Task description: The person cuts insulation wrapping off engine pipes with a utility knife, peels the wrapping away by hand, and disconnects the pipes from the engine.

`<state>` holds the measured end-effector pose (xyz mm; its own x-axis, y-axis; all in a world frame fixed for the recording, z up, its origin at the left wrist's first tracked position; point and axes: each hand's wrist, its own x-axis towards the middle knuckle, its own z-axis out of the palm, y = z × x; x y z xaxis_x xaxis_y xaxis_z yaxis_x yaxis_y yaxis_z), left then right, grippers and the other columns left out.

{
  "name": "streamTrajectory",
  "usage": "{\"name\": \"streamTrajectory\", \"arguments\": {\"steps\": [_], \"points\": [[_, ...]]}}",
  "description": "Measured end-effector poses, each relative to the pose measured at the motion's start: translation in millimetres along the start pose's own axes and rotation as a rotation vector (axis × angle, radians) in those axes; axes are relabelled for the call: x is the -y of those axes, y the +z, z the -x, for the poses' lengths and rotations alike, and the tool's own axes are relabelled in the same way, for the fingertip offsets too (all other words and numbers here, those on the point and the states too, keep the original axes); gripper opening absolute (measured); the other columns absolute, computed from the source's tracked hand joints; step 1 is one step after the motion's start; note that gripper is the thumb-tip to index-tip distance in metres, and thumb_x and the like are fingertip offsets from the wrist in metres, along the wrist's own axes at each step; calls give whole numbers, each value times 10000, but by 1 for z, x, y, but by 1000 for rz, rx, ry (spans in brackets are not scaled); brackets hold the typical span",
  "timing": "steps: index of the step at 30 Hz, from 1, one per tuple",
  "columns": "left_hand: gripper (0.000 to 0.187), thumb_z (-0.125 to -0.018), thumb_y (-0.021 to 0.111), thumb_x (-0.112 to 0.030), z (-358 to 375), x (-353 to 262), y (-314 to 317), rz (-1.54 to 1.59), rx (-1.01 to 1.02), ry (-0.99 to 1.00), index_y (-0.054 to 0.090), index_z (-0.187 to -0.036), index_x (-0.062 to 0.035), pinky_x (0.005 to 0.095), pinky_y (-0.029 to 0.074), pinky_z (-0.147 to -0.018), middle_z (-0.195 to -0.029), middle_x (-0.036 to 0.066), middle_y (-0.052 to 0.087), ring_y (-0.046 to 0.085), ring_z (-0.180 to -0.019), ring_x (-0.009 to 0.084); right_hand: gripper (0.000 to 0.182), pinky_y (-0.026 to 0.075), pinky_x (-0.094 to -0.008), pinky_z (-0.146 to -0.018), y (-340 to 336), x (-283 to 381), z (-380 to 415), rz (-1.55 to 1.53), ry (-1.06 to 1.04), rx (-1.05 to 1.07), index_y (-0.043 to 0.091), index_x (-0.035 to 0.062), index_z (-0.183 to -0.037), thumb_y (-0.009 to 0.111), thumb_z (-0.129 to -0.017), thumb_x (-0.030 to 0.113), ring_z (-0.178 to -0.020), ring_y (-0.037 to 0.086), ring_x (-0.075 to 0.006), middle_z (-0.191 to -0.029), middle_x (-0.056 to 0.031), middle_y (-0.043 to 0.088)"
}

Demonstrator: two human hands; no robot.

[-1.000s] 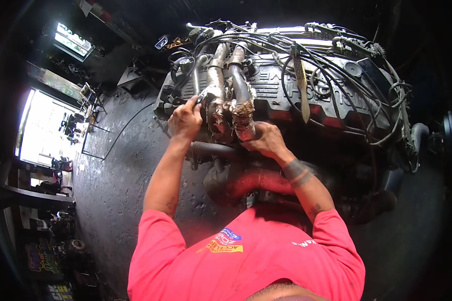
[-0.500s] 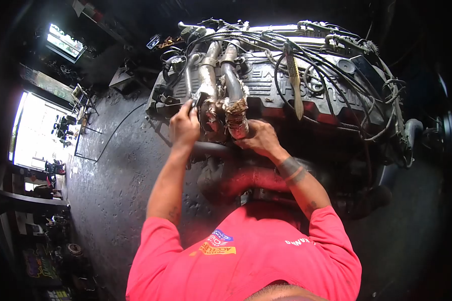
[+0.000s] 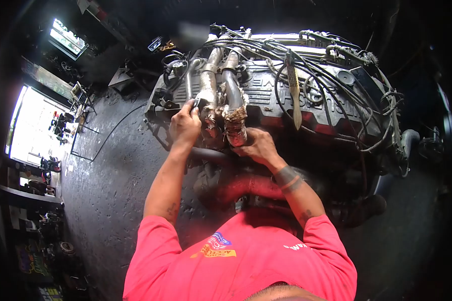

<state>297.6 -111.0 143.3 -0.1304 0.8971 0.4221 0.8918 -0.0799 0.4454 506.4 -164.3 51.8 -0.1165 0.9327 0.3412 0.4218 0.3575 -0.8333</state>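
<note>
Two metal pipes with torn, flaking wrap run down over the front of a large engine (image 3: pixel 258 95). My left hand (image 3: pixel 185 125) is closed on a small dark object (image 3: pixel 196 104), beside the left pipe (image 3: pixel 209 90); the object's shape is too small to make out. My right hand (image 3: pixel 258 146) curls round the lower end of the right pipe (image 3: pixel 236 125), with some fingers hidden behind it. A wooden-handled wire brush (image 3: pixel 294 93) hangs among the cables on the engine, to the right of the pipes.
Loose black cables (image 3: pixel 326 85) cross the engine top. Below my hands lies a thick red-lit pipe (image 3: pixel 251 185). Dark floor (image 3: pixel 110 185) stretches left, with a thin cable (image 3: pixel 108 138) on it. A bright doorway (image 3: pixel 30 125) and cluttered shelves stand at the far left.
The view has shifted slightly, and the engine and brush sit a little lower in it. Both hands keep nearly the same places at the pipes.
</note>
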Motion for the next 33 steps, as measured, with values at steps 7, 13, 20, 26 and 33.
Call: {"name": "streamTrajectory", "arguments": {"steps": [7, 13, 20, 26, 33], "points": [[288, -834, 580, -316, -48, 21, -41, -291, 257, 310, 632, -1106, -237, 426, 503, -718, -853, 174, 657, 639, -812, 350, 467, 467, -385, -841, -4, 8, -1, 40, 21, 68, 664, 62, -974, 758, -604, 331, -947, 604, -305, -1001, -141, 646], [379, -823, 543, -372, -61, 3, -50, -446, 500, 40, 596, -1102, -121, 435, 482, -820, -1025, 180, 634, 609, -964, 330, 493, 485, -398, -759, 1, 3, -4, 110, -28, 55, 655, 75, -997, 752, -581, 322, -852, 616, -318, -914, -130, 652], [307, -813, 592, -245, -46, -1, -45, -116, 523, 21, 595, -943, 33, 413, 464, -846, -1021, 245, 606, 585, -998, 343, 475, 482, -370, -784, 1, 3, -5, 17, -18, 65, 662, 42, -958, 766, -575, 303, -867, 628, -304, -955, -149, 657], [287, -817, 576, -214, -29, -17, -34, -41, 435, -155, 568, -984, 19, 435, 483, -819, -972, 227, 627, 610, -945, 357, 470, 477, -355, -793, 3, 6, -7, 44, 20, 87, 665, 29, -950, 769, -589, 312, -873, 635, -289, -955, -139, 660], [321, -844, 561, -255, -9, -12, -36, 8, 367, -232, 523, -1020, 10, 465, 485, -780, -914, 226, 634, 621, -891, 367, 469, 476, -364, -796, 2, 1, -6, -26, 81, 96, 661, 27, -942, 773, -583, 307, -879, 628, -300, -963, -140, 654]]}}
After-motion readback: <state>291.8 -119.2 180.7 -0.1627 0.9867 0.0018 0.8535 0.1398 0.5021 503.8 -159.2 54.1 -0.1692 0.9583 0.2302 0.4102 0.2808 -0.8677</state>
